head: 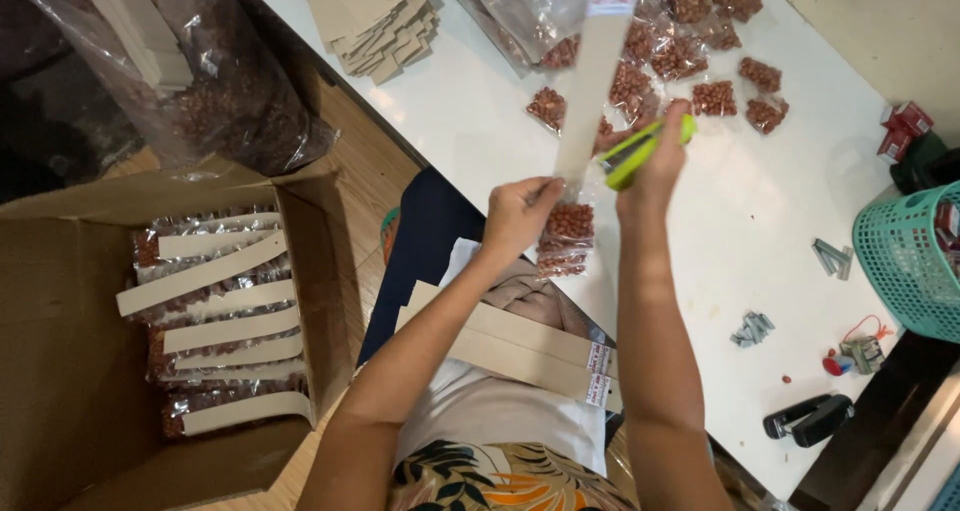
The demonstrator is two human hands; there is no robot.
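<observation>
Item, as I see it from the head camera: my left hand (518,214) pinches a long cardboard strip (590,81) upright above the white table (480,111), two small peanut packets (567,237) hanging from its lower end. My right hand (655,166) is clenched round a green stapler (640,151), its nose meeting the strip where the top packet joins, seemingly to fasten it. Nearby: loose peanut packets (690,51), spare strips (380,16), cardboard box (60,391) of finished strips.

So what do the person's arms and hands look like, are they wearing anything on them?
Both arms are bare, with no sleeves in sight. The left hand and right hand wear no gloves, and no rings, watch or bracelets show. Lower down, a white top and a leafy patterned cloth are visible.
</observation>
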